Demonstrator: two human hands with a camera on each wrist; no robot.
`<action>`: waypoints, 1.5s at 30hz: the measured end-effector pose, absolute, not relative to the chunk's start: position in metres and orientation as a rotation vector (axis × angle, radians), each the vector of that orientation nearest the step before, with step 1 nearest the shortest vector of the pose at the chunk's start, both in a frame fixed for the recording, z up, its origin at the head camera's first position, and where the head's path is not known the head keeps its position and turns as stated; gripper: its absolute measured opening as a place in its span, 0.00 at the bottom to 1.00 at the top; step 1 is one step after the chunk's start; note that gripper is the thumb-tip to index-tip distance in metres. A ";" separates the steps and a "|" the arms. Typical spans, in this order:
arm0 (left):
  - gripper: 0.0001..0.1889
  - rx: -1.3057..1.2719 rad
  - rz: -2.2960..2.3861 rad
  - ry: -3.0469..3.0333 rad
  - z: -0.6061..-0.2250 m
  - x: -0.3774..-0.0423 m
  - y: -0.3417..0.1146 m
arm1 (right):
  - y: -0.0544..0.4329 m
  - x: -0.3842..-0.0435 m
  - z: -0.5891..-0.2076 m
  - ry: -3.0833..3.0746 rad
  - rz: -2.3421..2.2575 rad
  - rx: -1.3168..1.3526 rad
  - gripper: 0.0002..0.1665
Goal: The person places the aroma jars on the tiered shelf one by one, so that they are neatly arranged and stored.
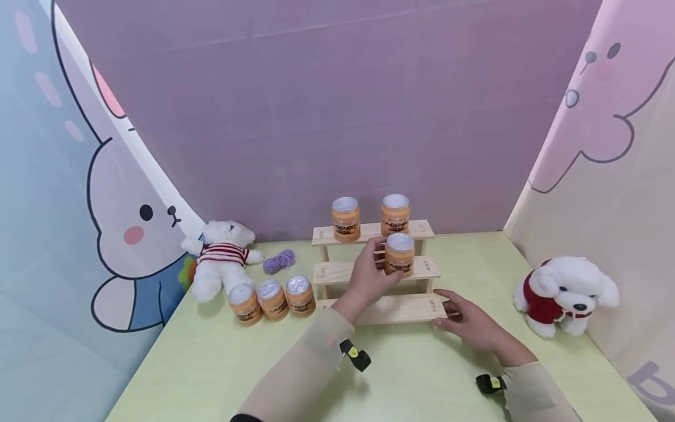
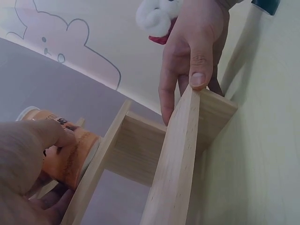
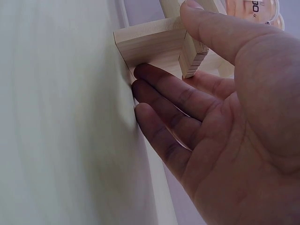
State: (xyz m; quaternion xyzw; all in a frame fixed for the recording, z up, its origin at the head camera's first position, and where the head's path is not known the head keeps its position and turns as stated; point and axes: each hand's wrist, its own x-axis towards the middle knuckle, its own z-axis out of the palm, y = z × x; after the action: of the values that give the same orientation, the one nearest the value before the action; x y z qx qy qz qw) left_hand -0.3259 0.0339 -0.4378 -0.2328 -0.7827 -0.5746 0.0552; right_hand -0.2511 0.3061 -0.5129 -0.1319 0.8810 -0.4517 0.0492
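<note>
My left hand grips an orange jar with a silvery lid, at the right part of the middle step of a wooden three-step stand. In the left wrist view the base of this jar meets the step board. My right hand is at the right end of the lowest step. Its thumb and index finger pinch that board from both sides, while the other fingers extend loosely below, as the right wrist view shows. Two similar jars, a left one and a right one, stand on the top step.
Several orange jars stand in a row left of the stand. Behind them are a white plush toy in a striped shirt and a purple yarn bundle. A white plush dog sits at the table's right side.
</note>
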 end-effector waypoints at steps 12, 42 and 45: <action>0.41 -0.699 -1.705 -2.372 -0.440 -0.326 0.038 | 0.304 -0.249 -0.510 2.688 -1.365 -0.405 0.45; 0.35 -0.646 -1.734 -2.353 -0.440 -0.321 0.026 | 0.305 -0.251 -0.512 2.659 -1.388 -0.383 0.46; 0.32 -0.652 -1.733 -2.342 -0.439 -0.319 0.023 | 0.305 -0.252 -0.512 2.655 -1.393 -0.388 0.46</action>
State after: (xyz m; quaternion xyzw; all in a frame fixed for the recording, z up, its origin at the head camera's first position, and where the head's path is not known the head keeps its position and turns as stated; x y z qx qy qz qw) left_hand -0.3193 0.0227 -0.4393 -0.2177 -0.7821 -0.5786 0.0781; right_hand -0.2517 0.3054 -0.5121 -0.1281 0.8766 -0.4600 0.0589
